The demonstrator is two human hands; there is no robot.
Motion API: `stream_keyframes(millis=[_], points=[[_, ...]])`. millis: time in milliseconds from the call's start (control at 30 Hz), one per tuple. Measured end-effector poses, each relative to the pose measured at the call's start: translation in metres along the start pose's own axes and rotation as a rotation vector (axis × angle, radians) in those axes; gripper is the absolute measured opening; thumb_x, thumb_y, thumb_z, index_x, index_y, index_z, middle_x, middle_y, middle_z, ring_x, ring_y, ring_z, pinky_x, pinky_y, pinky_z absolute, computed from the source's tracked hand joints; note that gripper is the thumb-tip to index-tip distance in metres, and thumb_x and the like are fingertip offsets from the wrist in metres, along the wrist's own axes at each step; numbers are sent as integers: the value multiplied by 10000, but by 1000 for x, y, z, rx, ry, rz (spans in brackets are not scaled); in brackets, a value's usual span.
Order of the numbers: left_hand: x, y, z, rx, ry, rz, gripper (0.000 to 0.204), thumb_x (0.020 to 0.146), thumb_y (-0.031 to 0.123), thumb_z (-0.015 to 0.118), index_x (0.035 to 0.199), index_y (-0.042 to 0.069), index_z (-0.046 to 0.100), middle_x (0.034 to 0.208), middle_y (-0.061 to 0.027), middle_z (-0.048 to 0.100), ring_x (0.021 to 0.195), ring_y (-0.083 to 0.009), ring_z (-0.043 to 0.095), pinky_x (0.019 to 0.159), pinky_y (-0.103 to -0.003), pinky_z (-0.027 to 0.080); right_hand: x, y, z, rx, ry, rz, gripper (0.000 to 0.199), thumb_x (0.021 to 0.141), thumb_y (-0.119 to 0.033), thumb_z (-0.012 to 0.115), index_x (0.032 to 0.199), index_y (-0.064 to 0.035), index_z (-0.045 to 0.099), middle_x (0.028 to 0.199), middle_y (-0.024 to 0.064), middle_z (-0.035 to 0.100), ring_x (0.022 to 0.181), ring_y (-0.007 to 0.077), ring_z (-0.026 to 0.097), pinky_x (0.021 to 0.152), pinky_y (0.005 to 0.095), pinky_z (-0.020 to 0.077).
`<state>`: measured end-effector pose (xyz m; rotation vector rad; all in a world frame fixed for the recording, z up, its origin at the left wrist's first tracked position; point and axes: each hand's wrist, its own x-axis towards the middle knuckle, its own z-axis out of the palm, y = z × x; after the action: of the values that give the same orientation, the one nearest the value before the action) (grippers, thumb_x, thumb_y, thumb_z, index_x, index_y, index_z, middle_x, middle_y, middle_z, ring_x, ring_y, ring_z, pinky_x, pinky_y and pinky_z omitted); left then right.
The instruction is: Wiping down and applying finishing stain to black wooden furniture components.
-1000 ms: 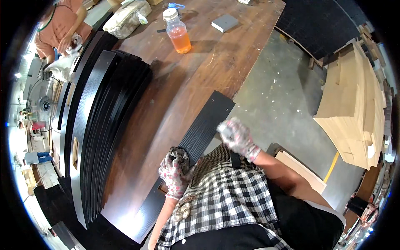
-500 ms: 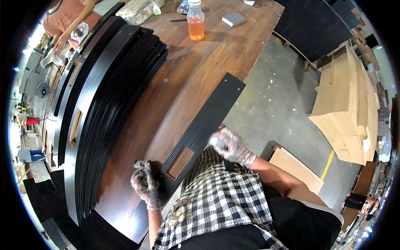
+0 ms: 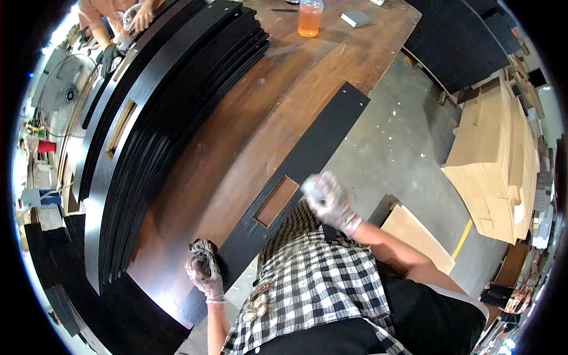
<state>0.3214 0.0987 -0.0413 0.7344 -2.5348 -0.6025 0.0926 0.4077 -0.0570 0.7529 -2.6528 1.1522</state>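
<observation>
Your table [image 3: 236, 154] carries a black stack [image 3: 177, 112] at 10 o'clock and one black board [image 3: 316, 136] running 7 to 1 along the near edge. You look to be mid-wipe or checking its face. Left hand [image 3: 205, 275]: 7 o'clock, at the board's edge; can't tell if the bunched fingers clamp a rag. Right hand [image 3: 328, 202]: blurred, 3 o'clock of the cutout [image 3: 277, 202], finger state unclear. Next likely calls for an even lengthwise pass.

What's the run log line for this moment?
left hand: beside black board | right hand: near board's cutout, blurred | board: on brown table
</observation>
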Motion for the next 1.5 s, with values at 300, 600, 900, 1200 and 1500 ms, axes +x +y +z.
stream_keyframes(millis=[300, 600, 900, 1200, 1500], points=[[3, 9, 1, 57, 1, 24, 175, 761, 121, 683, 874, 26, 591, 950, -160, 598, 923, -349, 556, 853, -427, 436, 45, 29, -29, 3, 77, 105, 271, 795, -116, 665, 1056, -87, 603, 1000, 114, 615, 895, 332, 602, 779, 402, 509], [4, 4, 2, 72, 20, 54, 191, 741, 125, 701, 881, 60, 587, 934, -140, 601, 908, -337, 557, 821, -420, 442, -9, -49, 11, 222, -113, -207, 239, 756, -123, 680, 982, -77, 614, 983, 143, 594, 836, 310, 596, 735, 407, 513], [7, 2, 8, -7, 30, 72, 182, 742, 169, 717, 804, 64, 582, 853, -125, 593, 829, -329, 558, 728, -429, 434, -75, -100, 50, 134, -165, -180, 362, 762, -192, 695, 1086, -55, 607, 1074, 176, 610, 956, 359, 599, 786, 470, 495], [4, -18, -19, -302, -14, 289, 198, 708, 126, 736, 853, 63, 618, 940, -142, 618, 904, -345, 567, 814, -448, 449, -34, -78, 41, -89, 111, -44, 270, 808, -102, 663, 1062, -40, 592, 965, 155, 573, 874, 344, 586, 754, 421, 494], [-25, -105, -93, 19, -171, 274, 271, 691, 118, 744, 912, 41, 607, 984, -142, 591, 937, -333, 553, 823, -418, 447, -153, -207, 123, 142, -247, -358, 266, 781, -194, 682, 1019, -84, 637, 1084, 121, 610, 946, 314, 610, 817, 416, 512]])
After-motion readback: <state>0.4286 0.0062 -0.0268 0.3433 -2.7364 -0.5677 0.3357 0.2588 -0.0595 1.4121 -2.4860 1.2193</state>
